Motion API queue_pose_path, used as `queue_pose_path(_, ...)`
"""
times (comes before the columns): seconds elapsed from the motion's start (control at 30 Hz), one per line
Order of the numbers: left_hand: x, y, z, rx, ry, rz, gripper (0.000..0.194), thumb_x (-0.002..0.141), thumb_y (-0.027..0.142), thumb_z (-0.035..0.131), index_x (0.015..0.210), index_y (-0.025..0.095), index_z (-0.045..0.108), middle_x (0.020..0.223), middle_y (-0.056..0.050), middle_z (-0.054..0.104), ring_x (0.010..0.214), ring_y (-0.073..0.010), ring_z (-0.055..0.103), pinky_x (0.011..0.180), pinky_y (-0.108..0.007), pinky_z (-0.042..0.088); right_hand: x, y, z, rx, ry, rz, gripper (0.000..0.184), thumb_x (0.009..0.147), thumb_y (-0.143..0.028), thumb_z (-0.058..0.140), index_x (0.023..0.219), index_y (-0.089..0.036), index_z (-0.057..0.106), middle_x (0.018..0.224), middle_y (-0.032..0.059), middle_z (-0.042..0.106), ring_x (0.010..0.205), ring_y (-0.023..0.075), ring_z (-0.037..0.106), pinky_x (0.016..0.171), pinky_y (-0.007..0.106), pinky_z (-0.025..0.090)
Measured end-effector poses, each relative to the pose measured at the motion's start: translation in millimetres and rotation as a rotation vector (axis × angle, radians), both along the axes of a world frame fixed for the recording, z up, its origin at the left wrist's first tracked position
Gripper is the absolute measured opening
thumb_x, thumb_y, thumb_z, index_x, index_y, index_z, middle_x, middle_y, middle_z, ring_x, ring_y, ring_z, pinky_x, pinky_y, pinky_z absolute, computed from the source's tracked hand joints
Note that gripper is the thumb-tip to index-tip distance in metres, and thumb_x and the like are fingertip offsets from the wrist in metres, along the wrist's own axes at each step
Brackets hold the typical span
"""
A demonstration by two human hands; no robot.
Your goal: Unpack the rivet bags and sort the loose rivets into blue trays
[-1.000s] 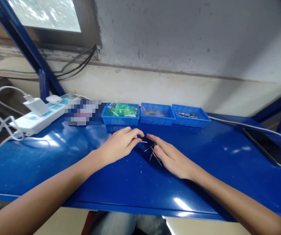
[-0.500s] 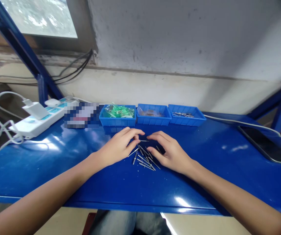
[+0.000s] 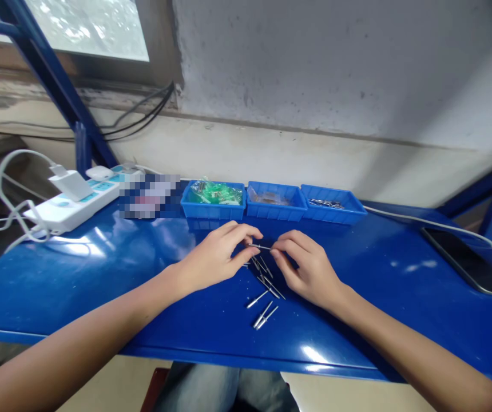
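A silver pop rivet (image 3: 262, 247) lies level between my hands, above the blue table. My left hand (image 3: 222, 252) pinches its left end between thumb and fingers. At its right end, the thumb and forefinger of my right hand (image 3: 308, 263) are closed on the thin pin. Below the hands is a loose pile of pop rivets (image 3: 267, 280), partly covered by my left fingers. Closer to the front edge, a pair of pop rivets (image 3: 265, 316) lies side by side, and a single rivet (image 3: 256, 300) points toward the pile.
Three blue bins stand along the back: one with green bagged parts (image 3: 215, 193), one with a clear bag (image 3: 272, 197), one with metal pieces (image 3: 327, 203). A white power strip (image 3: 78, 197) with cables is at left, a phone (image 3: 464, 260) at right.
My right hand has closed on the free end of the rivet in my left hand. Several rivets in the pile have shifted, and a few now lie nearer the front edge.
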State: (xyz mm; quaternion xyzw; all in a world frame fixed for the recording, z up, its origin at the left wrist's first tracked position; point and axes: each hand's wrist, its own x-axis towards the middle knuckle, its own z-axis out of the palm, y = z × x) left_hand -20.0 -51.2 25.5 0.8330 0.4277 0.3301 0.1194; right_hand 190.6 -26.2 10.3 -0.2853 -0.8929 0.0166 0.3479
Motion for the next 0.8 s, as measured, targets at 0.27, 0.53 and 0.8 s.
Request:
queue_pose_path(0.27, -1.4, 4.0, -1.5, 0.065, 0.011, 0.043, 0.011, 0.091, 0.021, 0.048, 0.092, 0.018, 0.059, 0.087, -0.001, 0.064, 0.084, -0.0142, 0.057, 0.079, -0.029, 0.047, 2.2, -0.9, 2.0, -0.011, 0.026, -0.003, 0.010, 0.088, -0.019, 0.048, 0.087, -0.016, 0.058, 0.082, 0.0070, 0.060, 0.075, 0.0173, 0.056, 0.067, 0.032, 0.046)
queue_pose_path(0.53, 4.5, 2.8, -2.5, 0.066, 0.024, 0.061, 0.014, 0.091, 0.023, 0.047, 0.086, 0.018, 0.060, 0.080, 0.000, 0.064, 0.078, -0.0140, 0.058, 0.077, -0.029, 0.046, 2.4, 0.9, 3.3, 0.067, -0.026, 0.005, 0.010, 0.087, -0.022, 0.051, 0.090, -0.018, 0.060, 0.085, 0.0077, 0.062, 0.075, 0.0170, 0.058, 0.066, 0.031, 0.047)
queue_pose_path(0.8, 5.2, -0.3, -4.1, -0.010, -0.030, 0.057, 0.012, 0.087, 0.027, 0.052, 0.097, 0.020, 0.055, 0.084, -0.001, 0.061, 0.077, -0.0143, 0.059, 0.074, -0.029, 0.049, 2.2, -0.7, 4.2, 0.096, -0.012, -0.025, 0.012, 0.087, -0.020, 0.048, 0.087, -0.017, 0.060, 0.083, 0.0080, 0.061, 0.073, 0.0166, 0.057, 0.064, 0.030, 0.047)
